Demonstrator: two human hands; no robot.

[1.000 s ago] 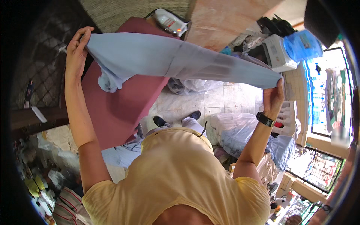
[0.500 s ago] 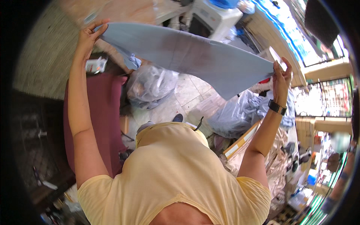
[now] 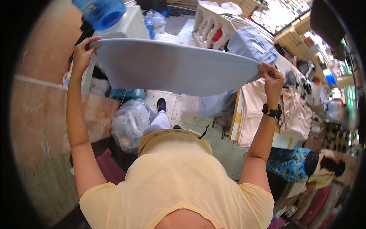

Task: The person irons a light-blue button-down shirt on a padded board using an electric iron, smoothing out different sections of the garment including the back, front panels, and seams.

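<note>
A wide piece of pale grey-blue cloth (image 3: 171, 68) is stretched between my raised hands, its upper edge nearly straight and its lower part hanging free. My left hand (image 3: 82, 55) pinches the upper left corner between thumb and fingers. At the other end, my right hand (image 3: 272, 80), below which I wear a dark wristwatch (image 3: 272, 111), pinches the right corner. Both arms are held out well in front of me, and the cloth hides part of the floor and things behind it.
A blue water bottle (image 3: 101, 15) tops a white dispenser (image 3: 129, 24) at far left. Clear plastic bags (image 3: 131, 124) lie by my feet. Beige cloth (image 3: 253, 118) covers a table at right, with a grey-blue bundle (image 3: 251, 44) farther back. Another person (image 3: 316, 168) is at lower right.
I have turned to the right and stepped forward, so the maroon chair has slid back to my lower left. The cloth now hangs flatter and more level; both hands keep hold of it.
</note>
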